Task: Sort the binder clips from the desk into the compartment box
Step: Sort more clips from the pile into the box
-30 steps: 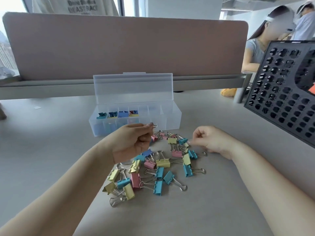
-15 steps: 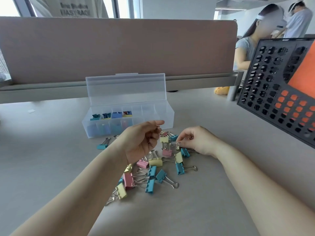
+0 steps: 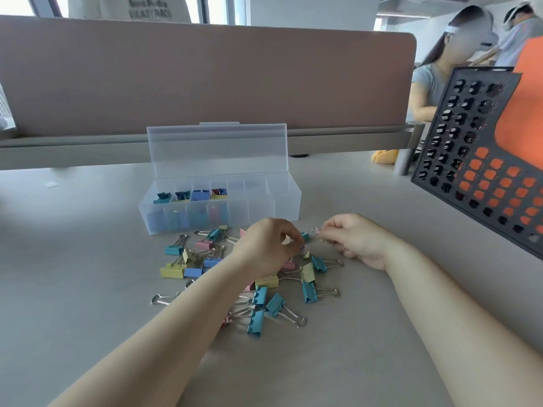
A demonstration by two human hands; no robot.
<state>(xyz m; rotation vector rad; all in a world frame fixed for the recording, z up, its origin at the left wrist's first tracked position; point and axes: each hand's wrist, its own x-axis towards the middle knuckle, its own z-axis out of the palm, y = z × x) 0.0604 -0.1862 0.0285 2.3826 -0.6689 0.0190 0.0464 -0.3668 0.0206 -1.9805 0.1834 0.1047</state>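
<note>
Held clip: a teal clip hangs just above the far right edge of the pile, between the two hands.
Right hand: the right hand has its fingers curled, and thumb and forefinger pinch the clip's silver wire handle.
Left hand: the left hand is knuckles up with its fingers bent down, and the fingertips pinch the teal body of the same clip. A small pale bit shows by its thumb; I cannot tell what that is.
Loose pile: the binder clips, in teal, yellow, pink and blue, lie scattered on the tabletop under and around both wrists, many with their handles splayed out.
Compartment box: the clear compartment box stands just beyond the pile, touching none of it.
Lid: the lid is hinged open and upright at the back.
Box contents: the four left compartments of the rear row each hold clips, teal, dark blue, light blue, and red with yellow.
Behind: a dull pink divider panel runs along the far edge of the tabletop.
Right side: a black perforated panel leans tilted, with orange showing through its holes.
Background: a person in a grey-blue top sits past the divider.
</note>
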